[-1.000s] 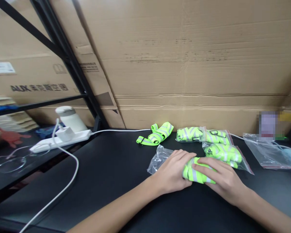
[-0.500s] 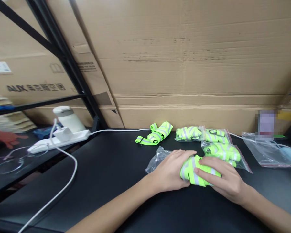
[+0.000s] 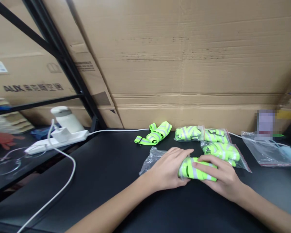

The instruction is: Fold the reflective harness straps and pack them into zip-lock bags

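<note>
My right hand (image 3: 223, 179) is closed around a folded neon-yellow reflective strap (image 3: 196, 171) with silvery-grey stripes. My left hand (image 3: 168, 168) grips a clear plastic bag (image 3: 151, 158), whose loose end sticks out behind the wrist. The strap's left end is at the bag's mouth, between the left thumb and fingers; how far inside it lies is hidden. Behind the hands lies a loose reflective strap (image 3: 157, 134), partly rolled. To its right, several similar straps rest in clear bags, among them a bagged strap (image 3: 221, 152) just beyond my right hand.
An open clear bag (image 3: 264, 155) lies at the right, near a blurred-out purple item (image 3: 265, 124). Cardboard (image 3: 184, 64) walls the black table's (image 3: 99, 181) back. At left are a power strip (image 3: 58, 142), white cable (image 3: 71, 174), bottle (image 3: 68, 119) and black metal frame (image 3: 72, 71).
The strap has shifted slightly left and is turned flatter, with its left end closer into the bag at my left hand. Both hands moved a little left; the view shifted slightly.
</note>
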